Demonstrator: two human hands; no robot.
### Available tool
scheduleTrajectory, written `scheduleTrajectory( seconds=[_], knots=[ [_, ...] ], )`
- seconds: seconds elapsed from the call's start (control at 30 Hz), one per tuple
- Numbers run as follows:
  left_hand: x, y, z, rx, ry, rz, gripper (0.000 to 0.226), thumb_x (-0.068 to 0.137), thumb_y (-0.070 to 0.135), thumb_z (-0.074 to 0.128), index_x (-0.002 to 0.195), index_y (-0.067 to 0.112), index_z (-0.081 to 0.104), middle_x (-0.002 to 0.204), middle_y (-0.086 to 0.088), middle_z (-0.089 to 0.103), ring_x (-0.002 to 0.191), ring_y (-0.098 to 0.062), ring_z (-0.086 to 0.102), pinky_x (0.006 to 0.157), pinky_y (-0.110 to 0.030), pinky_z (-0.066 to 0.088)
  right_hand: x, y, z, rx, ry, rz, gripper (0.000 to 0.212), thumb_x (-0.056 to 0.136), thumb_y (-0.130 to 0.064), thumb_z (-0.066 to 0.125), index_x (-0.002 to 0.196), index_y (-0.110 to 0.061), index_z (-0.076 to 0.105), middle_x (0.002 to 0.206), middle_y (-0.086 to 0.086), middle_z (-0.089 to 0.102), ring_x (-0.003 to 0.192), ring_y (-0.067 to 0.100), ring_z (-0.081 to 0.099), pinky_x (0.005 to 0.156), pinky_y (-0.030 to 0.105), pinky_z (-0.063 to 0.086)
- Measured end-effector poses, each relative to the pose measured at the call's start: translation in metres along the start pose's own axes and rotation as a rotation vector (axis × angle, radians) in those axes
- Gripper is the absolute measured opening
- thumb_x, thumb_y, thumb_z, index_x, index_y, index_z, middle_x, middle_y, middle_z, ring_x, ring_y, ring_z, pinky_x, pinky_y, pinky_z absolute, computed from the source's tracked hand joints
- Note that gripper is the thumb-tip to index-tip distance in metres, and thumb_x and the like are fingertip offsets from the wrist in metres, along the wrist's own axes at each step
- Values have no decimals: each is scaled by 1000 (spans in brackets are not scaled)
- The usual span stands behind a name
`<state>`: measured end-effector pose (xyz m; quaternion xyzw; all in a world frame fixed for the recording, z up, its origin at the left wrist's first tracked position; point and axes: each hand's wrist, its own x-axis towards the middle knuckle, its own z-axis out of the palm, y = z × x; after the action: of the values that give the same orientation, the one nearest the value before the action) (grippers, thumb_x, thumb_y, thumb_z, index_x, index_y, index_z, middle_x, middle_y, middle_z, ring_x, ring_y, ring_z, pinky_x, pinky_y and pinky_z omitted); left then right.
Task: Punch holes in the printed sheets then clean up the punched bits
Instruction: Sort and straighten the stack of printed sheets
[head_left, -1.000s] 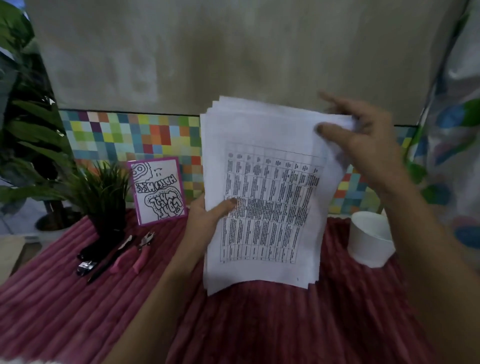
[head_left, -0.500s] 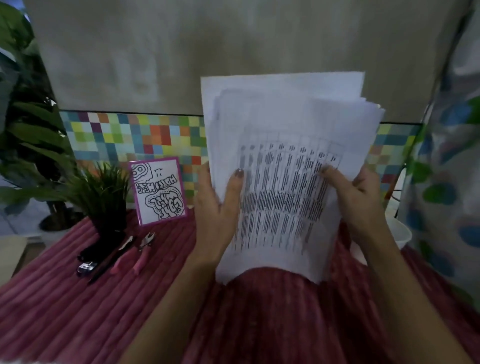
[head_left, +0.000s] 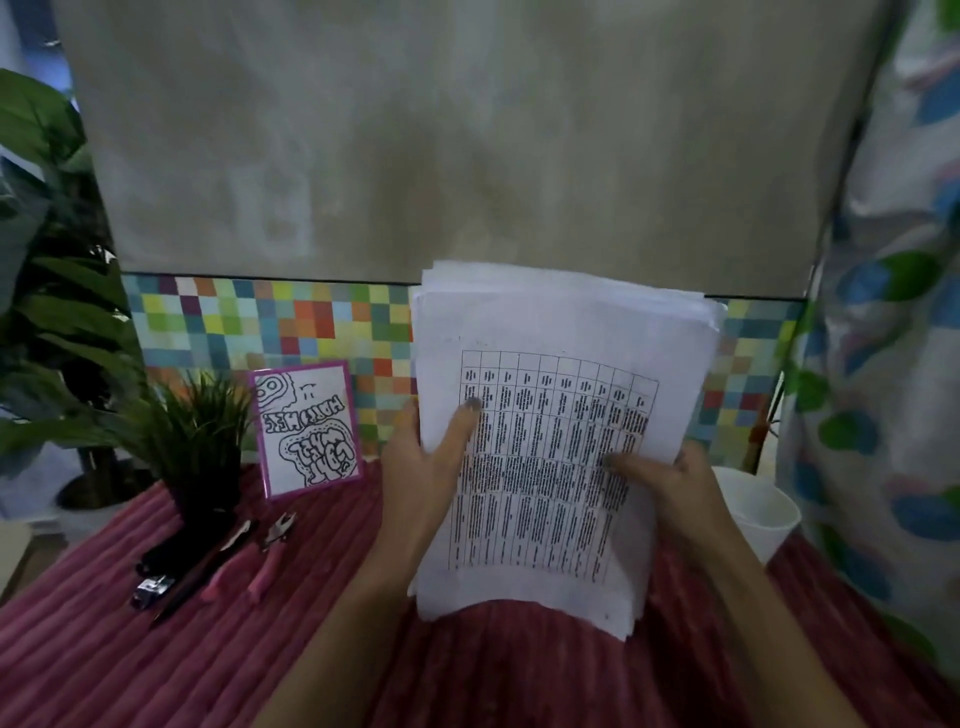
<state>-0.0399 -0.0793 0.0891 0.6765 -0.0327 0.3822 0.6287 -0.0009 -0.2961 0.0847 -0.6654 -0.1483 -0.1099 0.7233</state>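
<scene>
A stack of printed sheets (head_left: 561, 364) with a table of text stands upright on its lower edge on the red ribbed cloth (head_left: 156, 660). My left hand (head_left: 421, 467) grips the stack's left edge, thumb across the front page. My right hand (head_left: 670, 488) grips the right edge, thumb on the print. A pink-handled hole punch (head_left: 260, 564) lies on the cloth to the left, next to a black stapler (head_left: 156, 574) and a dark pen (head_left: 202, 571). No punched bits are visible.
A white cup (head_left: 758, 514) stands at the right behind my right wrist. A small potted plant (head_left: 192, 441) and a pink-framed card (head_left: 306, 428) stand at the back left against the coloured tile strip (head_left: 270, 322). A patterned curtain (head_left: 893, 364) hangs at the right.
My right hand came down from the stack's top corner to its right edge. The sheets, fanned and raised half a second ago, have dropped and squared up against the cloth.
</scene>
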Motion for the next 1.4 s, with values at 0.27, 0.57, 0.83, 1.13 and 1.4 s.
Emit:
scheduleTrajectory(
  seconds=[0.27,0.57,0.83,1.13,1.4],
  knots=[
    [71,93,23,32,209,29,59,83,65,58,121,23,41,114,5,51,103,-13,52,86,-31,44,-7,-5,2,90,-11,-19,23,75,10,68,92,-6,70,86,9,76,82,29,72,69,36,56],
    [90,83,20,140,277,27,28,89,22,57,116,13,56,87,15,50,75,3,47,62,-16,38,-3,-5,2,51,-57,-52,16,74,3,72,75,-13,76,82,10,74,80,29,70,78,44,54],
    [80,77,9,-33,1,34,48,86,63,52,112,23,54,113,4,60,98,-6,57,82,-20,44,4,0,7,44,5,-34,15,80,1,69,85,-12,73,83,3,76,80,19,72,76,37,53],
    [15,-26,-15,-46,-170,-267,50,58,40,89,101,27,67,105,0,74,101,-20,70,96,-47,52,10,10,5,116,61,72,21,80,10,60,86,-7,72,83,8,76,83,30,71,74,36,55],
    [-2,-39,-7,-59,-109,-261,35,77,26,80,108,15,68,98,1,75,95,-18,70,85,-34,58,-8,27,13,19,113,-18,34,85,8,52,99,-16,71,92,-4,76,90,14,71,74,26,56]
  ],
)
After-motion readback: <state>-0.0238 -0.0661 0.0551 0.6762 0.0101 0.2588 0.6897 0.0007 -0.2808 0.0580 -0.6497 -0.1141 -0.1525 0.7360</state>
